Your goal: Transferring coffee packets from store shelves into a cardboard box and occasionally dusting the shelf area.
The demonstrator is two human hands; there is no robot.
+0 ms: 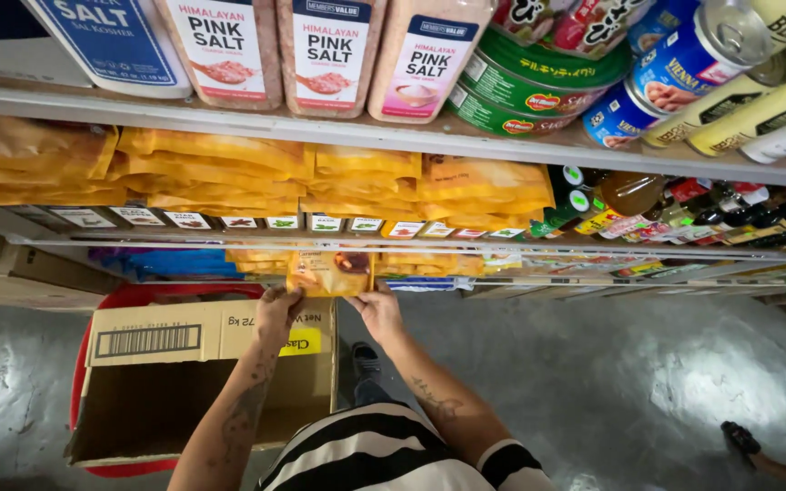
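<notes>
— Head view: what are the hands doing?
— Left hand [277,314] and right hand [377,312] each pinch a bottom corner of a yellow packet [330,272] at the lower shelf [593,284]; open cardboard box [202,373] sits below on the floor [593,382].

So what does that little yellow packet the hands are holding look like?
The yellow packet is a small, flat pouch, seemingly of glossy plastic, with a dark food picture near its top right corner. It is held face up at the low shelf's edge, the left hand pinching its left bottom corner and the right hand its right.
</notes>
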